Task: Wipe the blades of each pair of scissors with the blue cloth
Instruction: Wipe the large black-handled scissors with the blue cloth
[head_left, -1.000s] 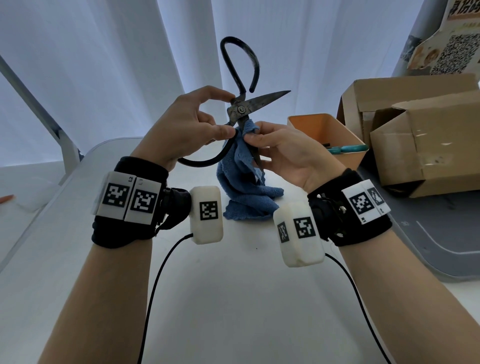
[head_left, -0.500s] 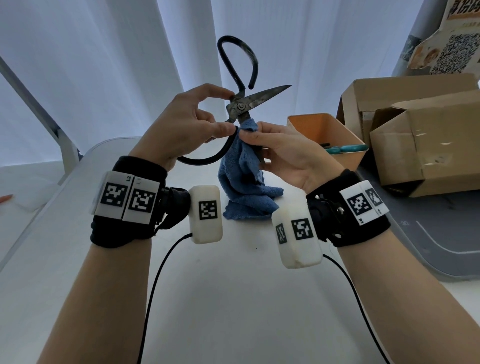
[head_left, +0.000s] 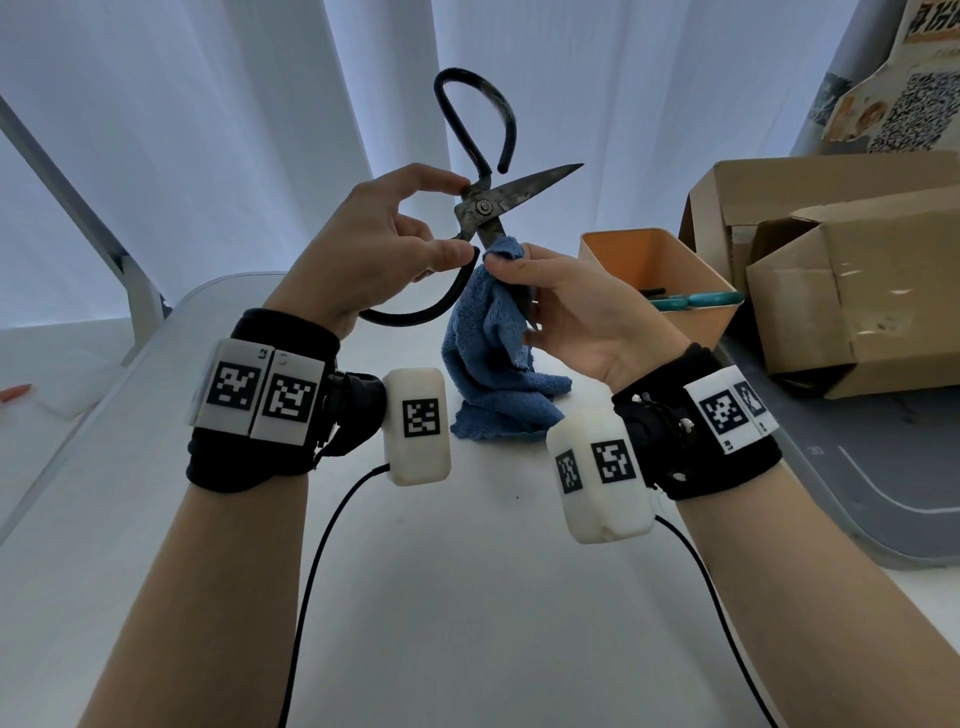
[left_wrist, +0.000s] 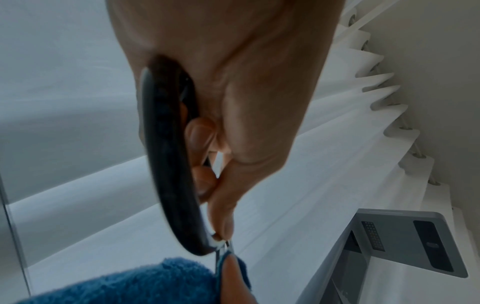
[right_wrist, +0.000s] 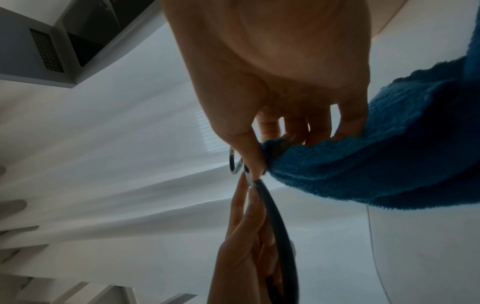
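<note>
Your left hand (head_left: 371, 244) pinches the black scissors (head_left: 480, 208) just behind the pivot, forefinger on top and thumb below, with the lower handle loop curving under your palm. The left wrist view shows that loop (left_wrist: 171, 160) running along your curled fingers to the thumb tip at its end. The scissors are raised above the counter (head_left: 467, 597), opened wide: one handle loop stands upward, one bare blade points to the right, and the other blade runs downward into the cloth.

Your right hand (head_left: 582, 306) pinches the blue cloth (head_left: 493, 358) around that lower blade, thumb on the near side and fingers behind, close under the pivot. The right wrist view shows your thumb (right_wrist: 246, 148) pressing a cloth fold (right_wrist: 363, 168) against the metal. The rest of the cloth hangs down from your grip, and its lower end lies bunched on the counter between your wrists.

To the right, beyond your right hand, an orange bin (head_left: 665, 291) stands on the counter, with teal-handled scissors (head_left: 696, 300) lying across its rim. Beside it are cardboard boxes (head_left: 852, 280) on a grey mat (head_left: 857, 483). White curtains (head_left: 208, 130) hang behind everything.
</note>
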